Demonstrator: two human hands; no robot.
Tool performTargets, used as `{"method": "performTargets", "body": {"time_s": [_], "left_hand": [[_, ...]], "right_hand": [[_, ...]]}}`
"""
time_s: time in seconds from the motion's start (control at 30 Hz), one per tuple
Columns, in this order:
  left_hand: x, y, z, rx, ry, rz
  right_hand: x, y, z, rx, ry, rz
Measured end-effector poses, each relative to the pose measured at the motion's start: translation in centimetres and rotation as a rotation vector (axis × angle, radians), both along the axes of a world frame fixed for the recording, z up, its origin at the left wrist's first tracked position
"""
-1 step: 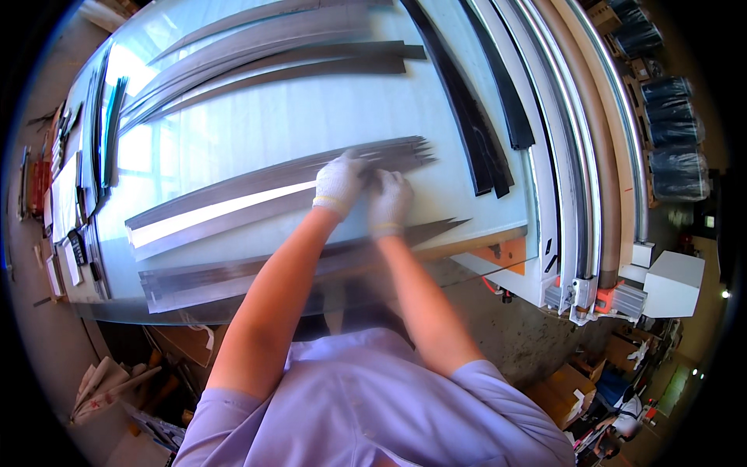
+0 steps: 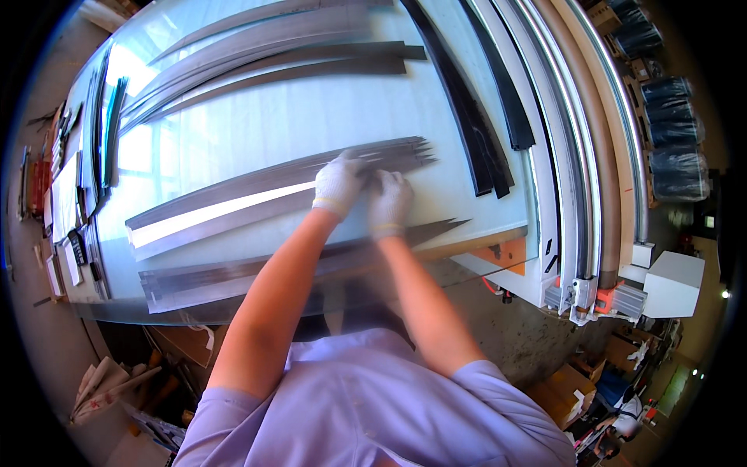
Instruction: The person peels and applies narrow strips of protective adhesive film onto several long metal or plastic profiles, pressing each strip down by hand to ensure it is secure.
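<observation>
Head view: gloved hands are working at the middle of a long pale bench point(image 2: 257, 124). The left hand point(image 2: 337, 185) is pressing down on a fanned bundle of thin grey metal strips point(image 2: 257, 191), its fingers spread narrowly over the strips near their pointed ends. The right hand point(image 2: 389, 204) is lying just beside it, fingers curled onto the same bundle; whether any single strip is pinched between them cannot be told. The bundle is running from the left part of the bench to right of centre, where its tips are splaying.

Handling advice, as a judgement: the strips are looking thin and springy, so flat downward pressure from one hand while the other is separating a single tip should be keeping the fan from sliding (the pointed ends are calling for gloved contact only).

A second strip bundle point(image 2: 233, 276) is lying along the near edge of the bench, and a third group point(image 2: 264, 54) is lying along the far side. Black curved profiles point(image 2: 475, 132) are resting to the right, beside silver rails point(image 2: 580, 156).

Containers: dark drums point(image 2: 673, 132) are standing at the far right; their contents are not showing. Cardboard boxes point(image 2: 572, 389) are sitting on the floor at lower right, contents unclear.
</observation>
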State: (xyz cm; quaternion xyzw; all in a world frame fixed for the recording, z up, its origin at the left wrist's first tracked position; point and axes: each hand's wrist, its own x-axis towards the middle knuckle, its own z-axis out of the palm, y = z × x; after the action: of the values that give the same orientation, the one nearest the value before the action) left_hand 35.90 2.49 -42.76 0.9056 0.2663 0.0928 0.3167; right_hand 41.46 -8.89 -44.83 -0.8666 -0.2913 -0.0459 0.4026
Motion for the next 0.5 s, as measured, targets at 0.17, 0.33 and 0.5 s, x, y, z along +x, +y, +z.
{"method": "performTargets", "body": {"time_s": [0.17,0.33,0.5], "left_hand": [[-8.4,1.9,3.7,-1.127,-0.522,0.486],[-35.7,12.7,4.2,-1.002,-0.795,0.904],[-83.1,21.4,10.7,0.002,-1.234,1.694]], "right_hand": [[0.5,-0.6,-1.6,-0.046,0.007,0.053],[0.7,-0.9,-1.7,-0.126,-0.041,0.009],[-1.9,1.3,-1.2,-0.17,-0.016,0.021]]}}
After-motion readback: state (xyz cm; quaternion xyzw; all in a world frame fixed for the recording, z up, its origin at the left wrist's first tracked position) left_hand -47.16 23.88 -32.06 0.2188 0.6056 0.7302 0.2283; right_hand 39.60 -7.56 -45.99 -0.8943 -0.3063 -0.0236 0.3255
